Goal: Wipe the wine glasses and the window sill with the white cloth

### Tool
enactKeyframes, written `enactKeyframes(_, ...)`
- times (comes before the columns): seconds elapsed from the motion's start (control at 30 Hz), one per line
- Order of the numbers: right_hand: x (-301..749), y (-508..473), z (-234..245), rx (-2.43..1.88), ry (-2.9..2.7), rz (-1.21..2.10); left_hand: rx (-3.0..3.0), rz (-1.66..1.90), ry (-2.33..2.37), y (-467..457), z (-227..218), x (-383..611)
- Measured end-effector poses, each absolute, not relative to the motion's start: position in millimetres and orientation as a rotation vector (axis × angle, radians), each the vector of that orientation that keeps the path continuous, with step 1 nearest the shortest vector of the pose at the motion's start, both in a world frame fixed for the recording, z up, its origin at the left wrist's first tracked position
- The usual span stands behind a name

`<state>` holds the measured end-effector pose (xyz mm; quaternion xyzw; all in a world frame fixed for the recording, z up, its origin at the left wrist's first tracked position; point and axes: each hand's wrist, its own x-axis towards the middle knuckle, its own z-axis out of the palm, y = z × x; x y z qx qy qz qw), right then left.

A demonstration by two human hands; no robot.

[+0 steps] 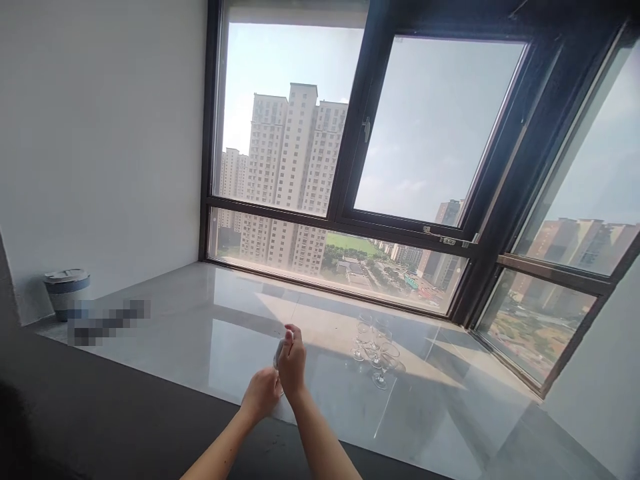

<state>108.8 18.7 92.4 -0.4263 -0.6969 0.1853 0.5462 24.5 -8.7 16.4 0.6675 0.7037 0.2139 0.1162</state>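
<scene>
Both my hands meet over the front of a glossy grey window ledge [210, 320]. My left hand [260, 395] is closed round the lower part of a clear stemmed glass [278, 357]. My right hand [291, 361] is closed over the glass's upper part and hides most of it. Several more clear stemmed glasses [376, 348] stand upright in a cluster on the ledge, to the right of my hands and farther back.
A small round lidded container [66, 291] sits at the ledge's far left by the white wall. A dark counter [115, 413] runs along the front. Behind the ledge is a large dark-framed window [350, 220], with tall buildings outside.
</scene>
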Motion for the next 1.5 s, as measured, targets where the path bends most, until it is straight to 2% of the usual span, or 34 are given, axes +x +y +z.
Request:
enactKeyframes(0.27,104,20,99,-0.989,-1.401,0.613,2.004,0.793,2.124,-5,8,25)
enactKeyframes(0.47,127,36,132,-1.058,-1.228,0.490,1.793,1.205,1.892,1,11,18)
enactKeyframes(0.53,141,42,126,-1.148,-1.224,0.386,1.602,1.379,1.821,4,10,12)
enactKeyframes(0.63,148,44,90,-1.252,-1.300,0.352,1.370,1.550,1.718,11,6,4)
enactKeyframes(0.73,129,39,49,-1.426,-1.438,0.447,1.275,1.569,1.642,16,0,-3)
enactKeyframes(0.83,92,35,32,-1.562,-1.482,0.546,1.267,1.592,1.616,17,-2,-8)
enactKeyframes(1.0,64,40,36,-1.507,-1.474,0.570,1.210,1.610,1.661,15,1,-11)
enactKeyframes(1.13,82,54,33,-1.322,-1.287,0.510,1.354,1.570,1.623,14,0,-6)
enactKeyframes(1.23,100,66,37,-1.339,-1.226,0.455,1.432,1.525,1.618,12,-1,-1)
enactKeyframes(1.5,118,60,59,-1.218,-1.474,0.344,1.472,1.554,1.770,8,5,4)
